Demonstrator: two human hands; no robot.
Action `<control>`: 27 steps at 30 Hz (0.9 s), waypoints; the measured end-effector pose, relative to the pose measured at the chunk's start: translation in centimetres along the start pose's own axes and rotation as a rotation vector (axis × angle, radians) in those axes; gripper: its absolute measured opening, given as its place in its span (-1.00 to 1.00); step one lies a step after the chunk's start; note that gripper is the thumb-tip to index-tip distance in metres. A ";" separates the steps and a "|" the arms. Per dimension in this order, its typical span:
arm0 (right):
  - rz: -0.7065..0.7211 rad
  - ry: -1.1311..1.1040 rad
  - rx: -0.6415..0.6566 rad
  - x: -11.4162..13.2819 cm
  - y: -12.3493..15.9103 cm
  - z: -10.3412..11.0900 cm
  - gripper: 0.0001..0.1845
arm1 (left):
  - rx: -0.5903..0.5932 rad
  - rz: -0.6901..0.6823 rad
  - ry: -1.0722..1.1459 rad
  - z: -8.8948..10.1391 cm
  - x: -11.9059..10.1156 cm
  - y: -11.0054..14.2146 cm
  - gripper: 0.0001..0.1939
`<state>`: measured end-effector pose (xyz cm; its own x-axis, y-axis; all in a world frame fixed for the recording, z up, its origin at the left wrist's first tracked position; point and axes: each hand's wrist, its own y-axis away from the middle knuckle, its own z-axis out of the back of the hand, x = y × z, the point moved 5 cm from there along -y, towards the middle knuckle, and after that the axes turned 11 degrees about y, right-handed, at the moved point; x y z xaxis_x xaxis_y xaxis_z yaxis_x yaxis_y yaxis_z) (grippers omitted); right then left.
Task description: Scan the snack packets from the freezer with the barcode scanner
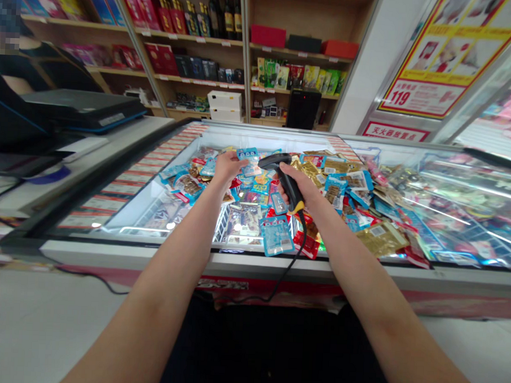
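My left hand (228,168) pinches a small blue-and-clear snack packet (249,162) by its left side, above the glass top. In my right hand (296,186) is a black barcode scanner (286,179) with a yellow band at its base; its head points left toward that packet. A black cord (301,241) runs from the scanner down over the freezer's front edge. Beneath both hands lie many loose packets, among them a blue packet (276,236) near the front edge, a red one (307,244) beside it, and gold packets (380,237) on the right.
Everything lies on a glass-topped chest freezer (142,253). To the left is a counter (30,196) with a dark flat device (85,109); a person (36,63) is behind it. Stocked shelves (194,39) line the back, beside a wall poster (439,58).
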<state>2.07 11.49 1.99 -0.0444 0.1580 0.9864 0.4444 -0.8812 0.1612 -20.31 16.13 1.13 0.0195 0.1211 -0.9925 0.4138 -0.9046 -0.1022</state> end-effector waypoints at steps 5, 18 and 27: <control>-0.015 -0.007 -0.012 0.0 0.0 0.0 -0.55 | -0.011 -0.012 -0.042 0.0 0.0 -0.1 -0.69; -0.004 -0.124 -0.101 0.3 0.1 0.8 -0.58 | -0.149 -0.264 -0.958 2.1 -2.9 1.8 -0.39; 0.040 -0.150 -0.121 0.2 -0.5 1.6 -0.49 | 0.070 -0.314 -1.112 -1.2 -0.6 4.2 -0.38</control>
<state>3.29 12.70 2.01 0.1091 0.1790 0.9778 0.3318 -0.9338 0.1339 -17.50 12.78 1.35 -0.9011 -0.0503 -0.4307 0.2063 -0.9234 -0.3238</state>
